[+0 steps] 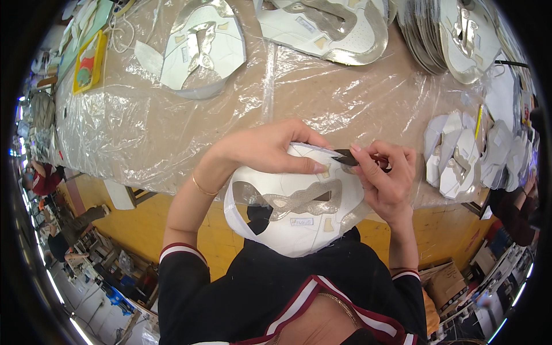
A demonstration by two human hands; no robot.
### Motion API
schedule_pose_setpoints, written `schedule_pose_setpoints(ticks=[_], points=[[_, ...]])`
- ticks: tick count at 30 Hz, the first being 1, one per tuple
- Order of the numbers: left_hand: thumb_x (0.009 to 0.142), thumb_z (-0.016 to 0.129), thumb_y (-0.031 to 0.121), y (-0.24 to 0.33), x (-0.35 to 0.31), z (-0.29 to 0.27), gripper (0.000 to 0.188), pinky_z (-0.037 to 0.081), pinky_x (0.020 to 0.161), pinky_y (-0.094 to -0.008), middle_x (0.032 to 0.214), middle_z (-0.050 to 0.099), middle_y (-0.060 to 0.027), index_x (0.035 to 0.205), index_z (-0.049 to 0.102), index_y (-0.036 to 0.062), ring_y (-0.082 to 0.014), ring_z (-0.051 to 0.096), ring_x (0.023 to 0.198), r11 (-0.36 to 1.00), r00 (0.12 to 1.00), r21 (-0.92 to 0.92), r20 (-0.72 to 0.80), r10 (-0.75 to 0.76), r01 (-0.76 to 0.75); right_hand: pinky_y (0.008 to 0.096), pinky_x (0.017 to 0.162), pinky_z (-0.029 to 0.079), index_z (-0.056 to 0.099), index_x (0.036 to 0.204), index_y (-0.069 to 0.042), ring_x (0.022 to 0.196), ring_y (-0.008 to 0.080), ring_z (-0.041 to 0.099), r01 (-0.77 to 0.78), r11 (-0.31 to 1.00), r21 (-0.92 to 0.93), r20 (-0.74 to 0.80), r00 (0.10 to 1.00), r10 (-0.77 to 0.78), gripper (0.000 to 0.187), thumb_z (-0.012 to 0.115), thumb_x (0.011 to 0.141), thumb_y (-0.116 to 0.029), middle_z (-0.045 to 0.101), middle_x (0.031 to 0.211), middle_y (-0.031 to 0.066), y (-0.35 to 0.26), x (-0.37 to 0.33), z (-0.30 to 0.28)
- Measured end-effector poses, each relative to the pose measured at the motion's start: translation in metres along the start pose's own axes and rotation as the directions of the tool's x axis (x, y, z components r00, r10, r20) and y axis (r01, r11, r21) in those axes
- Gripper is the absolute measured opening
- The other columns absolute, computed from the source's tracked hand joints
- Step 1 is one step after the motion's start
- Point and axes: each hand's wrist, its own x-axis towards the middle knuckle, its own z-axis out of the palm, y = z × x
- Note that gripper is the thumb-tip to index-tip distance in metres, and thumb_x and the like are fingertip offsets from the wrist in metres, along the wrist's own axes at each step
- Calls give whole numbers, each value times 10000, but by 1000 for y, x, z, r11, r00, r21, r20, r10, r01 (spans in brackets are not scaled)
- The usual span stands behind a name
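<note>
A white shoe upper (pixel 276 231) with shiny silver-beige overlays is held up in front of my body. On its far edge my left hand (pixel 275 148) is closed, with the thumb on the near face and the fingers behind, partly hidden. Small black thread snips (pixel 347 158) are gripped in my right hand (pixel 386 175). Their pointed tip is at the upper's far right edge, close to my left thumb. Whether the blades touch the material, I cannot tell.
Clear plastic film covers the brown table (pixel 339 95). More shoe uppers (pixel 202 52) lie along the far side, with a stack of uppers (pixel 428 34) at far right. White shoe pieces (pixel 453 155) rest at right. A yellow tray (pixel 90 62) stands far left. Other people are at both sides.
</note>
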Motion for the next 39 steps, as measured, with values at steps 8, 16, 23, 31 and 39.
schedule_pose_setpoints(ticks=[8,16,23,31,39], points=[[888,694,161,-1,0,3,330,504,739,-234,947,707,-61,1157,656,-28,-70,611,842,999,1000,-32,-15,20,-20,328,715,305,705,1139,-190,704,89,542,9,997,-74,-25,1000,-11,415,770,730,-179,612,928,-57,0,-5,-4],[884,699,166,1,-1,4,334,505,737,-237,946,706,-60,1152,658,-29,-75,612,839,1000,1000,-12,-31,3,-3,329,720,298,705,1137,-191,711,84,546,15,997,-81,-12,1000,-16,423,778,721,-191,613,914,-56,-1,-5,-4],[876,706,169,-3,-1,7,345,504,738,-238,946,705,-66,1154,658,-32,-80,615,840,1000,997,-15,-70,11,-12,325,700,287,713,1116,-185,695,80,547,-21,998,-66,-54,998,17,396,769,725,-165,618,906,-58,-3,-5,-7],[869,713,186,3,-1,8,310,494,692,-250,889,699,-51,1100,676,-17,-78,598,779,1000,999,10,-52,17,-16,309,707,318,724,1088,-162,687,95,539,-96,995,41,-59,993,98,328,758,762,-163,624,935,-30,-4,-3,-5],[758,766,241,14,2,20,321,508,726,-372,890,689,-211,956,721,-8,-321,657,784,912,983,403,-182,-4,79,283,732,412,694,1120,-65,773,165,530,-308,883,355,283,935,213,283,687,840,-95,585,968,56,6,5,-7]])
